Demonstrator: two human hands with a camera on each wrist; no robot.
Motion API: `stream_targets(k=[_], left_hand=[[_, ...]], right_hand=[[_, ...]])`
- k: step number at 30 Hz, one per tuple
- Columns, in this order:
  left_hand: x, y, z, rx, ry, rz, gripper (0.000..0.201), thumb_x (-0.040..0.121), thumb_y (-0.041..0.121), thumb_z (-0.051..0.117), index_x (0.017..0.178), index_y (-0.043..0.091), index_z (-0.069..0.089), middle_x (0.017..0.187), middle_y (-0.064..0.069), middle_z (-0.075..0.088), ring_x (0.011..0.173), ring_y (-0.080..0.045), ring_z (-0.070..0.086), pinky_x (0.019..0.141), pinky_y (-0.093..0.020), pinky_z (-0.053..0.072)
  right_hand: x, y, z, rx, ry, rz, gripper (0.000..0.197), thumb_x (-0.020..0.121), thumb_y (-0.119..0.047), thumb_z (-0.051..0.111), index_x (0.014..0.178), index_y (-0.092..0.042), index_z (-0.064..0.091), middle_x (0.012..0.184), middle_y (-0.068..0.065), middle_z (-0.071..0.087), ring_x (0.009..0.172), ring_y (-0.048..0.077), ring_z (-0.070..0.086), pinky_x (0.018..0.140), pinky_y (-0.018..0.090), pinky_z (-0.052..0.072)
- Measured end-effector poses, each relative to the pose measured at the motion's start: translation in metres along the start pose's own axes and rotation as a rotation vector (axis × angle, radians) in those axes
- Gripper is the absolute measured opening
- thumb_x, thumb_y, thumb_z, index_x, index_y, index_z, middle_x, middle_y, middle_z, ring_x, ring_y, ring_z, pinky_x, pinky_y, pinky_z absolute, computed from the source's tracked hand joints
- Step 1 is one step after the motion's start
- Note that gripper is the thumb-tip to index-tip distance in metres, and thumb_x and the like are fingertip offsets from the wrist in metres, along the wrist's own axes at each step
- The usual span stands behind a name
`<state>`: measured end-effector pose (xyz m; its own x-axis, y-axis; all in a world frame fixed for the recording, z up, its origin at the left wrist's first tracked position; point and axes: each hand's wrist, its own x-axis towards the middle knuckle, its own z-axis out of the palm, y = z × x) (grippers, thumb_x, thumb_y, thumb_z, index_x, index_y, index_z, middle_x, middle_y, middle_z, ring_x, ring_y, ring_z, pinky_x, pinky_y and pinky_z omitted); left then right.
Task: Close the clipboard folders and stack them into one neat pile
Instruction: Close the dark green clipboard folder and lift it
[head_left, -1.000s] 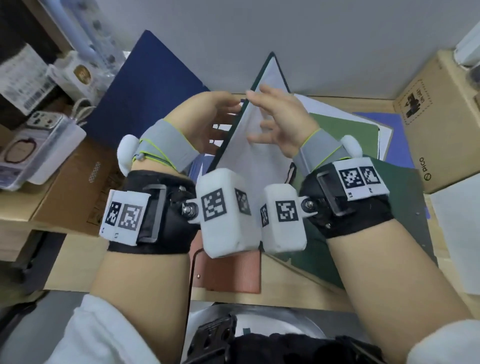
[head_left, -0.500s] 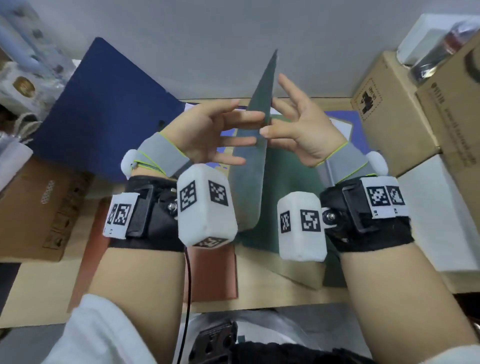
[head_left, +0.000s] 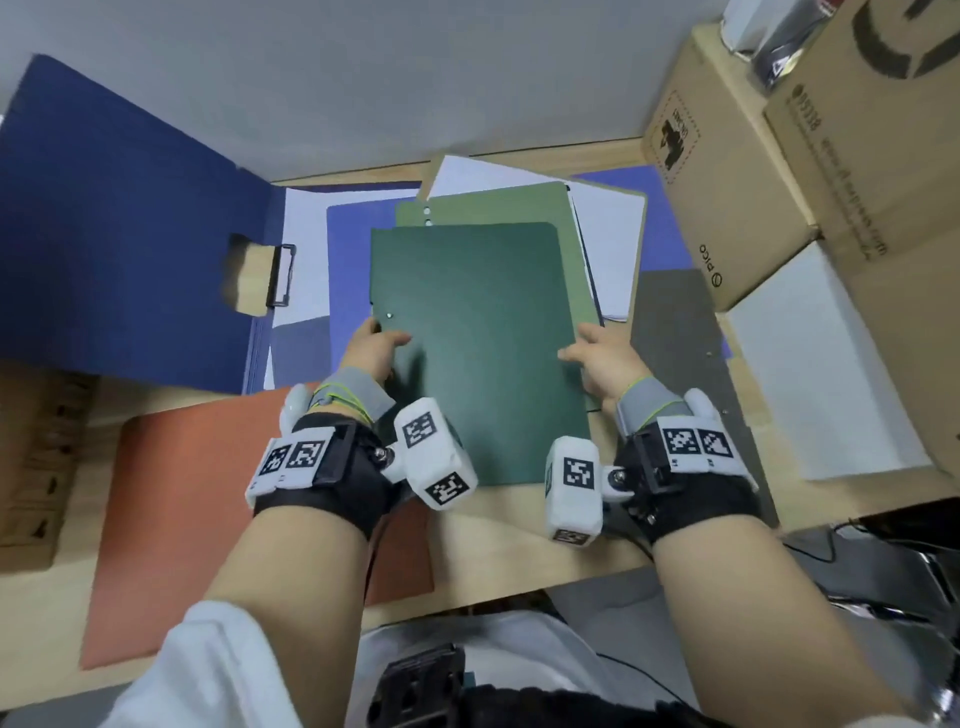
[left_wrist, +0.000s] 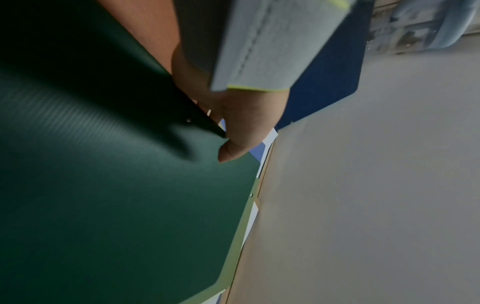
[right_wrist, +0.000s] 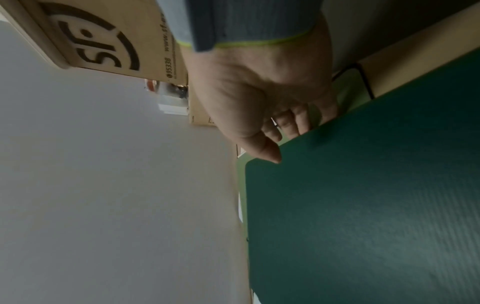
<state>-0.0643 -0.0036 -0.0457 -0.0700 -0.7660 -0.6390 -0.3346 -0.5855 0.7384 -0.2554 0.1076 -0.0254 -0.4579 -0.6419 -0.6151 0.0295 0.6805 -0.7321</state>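
Your left hand (head_left: 371, 349) grips the dark green folder (head_left: 478, 353) at its nine o'clock edge, thumb on top; your right hand (head_left: 602, 364) clasps the three o'clock edge likewise. The folder lies closed between them, long axis running six to twelve, atop the lighter green folder (head_left: 519, 205). The open blue folder (head_left: 124, 234) lies at ten o'clock, nearer your left hand.

My left hand (head_left: 371, 347) and right hand (head_left: 602, 364) reach forward, thumbs on top, fingers curled under, forearms parallel.
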Motion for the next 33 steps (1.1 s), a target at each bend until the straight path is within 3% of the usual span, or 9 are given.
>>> stream_targets(k=[2, 4, 6, 9, 14, 21, 25, 29, 33], left_hand=[[0.006, -0.002, -0.001, -0.052, 0.044, 0.022, 0.06, 0.09, 0.003, 0.051, 0.145, 0.008, 0.028, 0.147, -0.002, 0.038, 0.112, -0.015, 0.043, 0.061, -0.012, 0.038], [0.005, -0.001, -0.004, -0.089, 0.062, 0.006, 0.051, 0.088, 0.002, 0.055, 0.137, 0.003, 0.04, 0.136, -0.009, 0.048, 0.113, -0.023, 0.05, 0.076, -0.026, 0.044], [0.001, 0.001, -0.008, -0.13, 0.04, -0.006, 0.008, 0.085, -0.001, 0.059, 0.093, -0.001, 0.059, 0.087, -0.01, 0.069, 0.077, -0.023, 0.061, 0.067, -0.029, 0.048], [-0.008, 0.019, -0.014, -0.182, 0.026, 0.079, 0.022, 0.084, 0.001, 0.061, 0.067, 0.012, 0.052, 0.041, 0.003, 0.062, 0.038, -0.012, 0.059, 0.042, -0.018, 0.049], [-0.033, 0.07, -0.034, -0.229, 0.102, 0.356, 0.027, 0.083, 0.002, 0.063, 0.067, 0.017, 0.047, 0.07, -0.002, 0.059, 0.054, -0.011, 0.06, 0.062, -0.028, 0.054], [-0.091, 0.125, -0.067, -0.208, -0.151, 0.907, 0.03, 0.073, -0.004, 0.064, 0.073, 0.023, 0.051, 0.064, 0.017, 0.07, 0.065, 0.001, 0.065, 0.072, -0.016, 0.051], [-0.093, 0.119, -0.079, -0.174, -0.284, 0.963, 0.036, 0.065, -0.006, 0.065, 0.061, 0.029, 0.058, 0.065, 0.012, 0.068, 0.067, -0.003, 0.064, 0.072, -0.017, 0.05], [-0.089, 0.11, -0.078, -0.072, -0.296, 0.949, 0.042, 0.063, -0.008, 0.063, 0.056, 0.033, 0.058, 0.057, 0.017, 0.064, 0.059, 0.004, 0.059, 0.063, -0.012, 0.047], [-0.076, 0.094, -0.078, -0.133, -0.208, 0.92, 0.051, 0.064, -0.018, 0.058, 0.049, 0.03, 0.052, 0.08, 0.018, 0.072, 0.076, -0.001, 0.064, 0.072, -0.019, 0.049]], right_hand=[[0.004, 0.002, 0.001, 0.019, 0.008, 0.001, 0.049, 0.09, 0.0, 0.047, 0.137, 0.003, 0.037, 0.146, 0.016, 0.042, 0.132, 0.031, 0.043, 0.104, 0.035, 0.038], [0.007, 0.002, 0.003, 0.029, 0.01, -0.007, 0.05, 0.088, -0.003, 0.049, 0.138, -0.005, 0.039, 0.143, 0.012, 0.047, 0.127, 0.031, 0.049, 0.107, 0.041, 0.04], [0.01, 0.0, 0.005, 0.014, 0.009, -0.024, 0.053, 0.086, -0.006, 0.051, 0.138, -0.006, 0.04, 0.142, 0.011, 0.048, 0.127, 0.03, 0.05, 0.107, 0.045, 0.04], [0.011, -0.005, 0.01, 0.044, -0.018, -0.033, 0.066, 0.082, -0.014, 0.057, 0.143, -0.01, 0.034, 0.147, 0.006, 0.042, 0.135, 0.027, 0.041, 0.112, 0.045, 0.035], [0.004, -0.027, 0.021, 0.154, -0.071, -0.044, 0.057, 0.091, -0.015, 0.051, 0.144, -0.02, 0.032, 0.149, 0.0, 0.038, 0.137, 0.019, 0.036, 0.106, 0.03, 0.033], [-0.031, -0.092, 0.01, 0.608, -0.253, -0.202, 0.054, 0.096, -0.05, 0.025, 0.139, -0.021, 0.039, 0.143, 0.007, 0.044, 0.122, 0.024, 0.048, 0.097, 0.045, 0.042], [-0.042, -0.11, -0.01, 1.099, -0.445, -0.247, 0.075, 0.083, -0.074, 0.01, 0.129, -0.021, 0.038, 0.128, 0.028, 0.049, 0.109, 0.046, 0.06, 0.077, 0.059, 0.054], [-0.038, -0.106, -0.018, 1.206, -0.487, -0.293, 0.074, 0.082, -0.076, 0.012, 0.134, -0.03, 0.039, 0.118, 0.03, 0.052, 0.099, 0.051, 0.064, 0.069, 0.051, 0.058], [-0.037, -0.099, -0.023, 1.305, -0.406, -0.299, 0.049, 0.088, -0.06, 0.035, 0.09, -0.014, 0.053, 0.094, 0.021, 0.066, 0.08, 0.039, 0.071, 0.07, 0.048, 0.059]])
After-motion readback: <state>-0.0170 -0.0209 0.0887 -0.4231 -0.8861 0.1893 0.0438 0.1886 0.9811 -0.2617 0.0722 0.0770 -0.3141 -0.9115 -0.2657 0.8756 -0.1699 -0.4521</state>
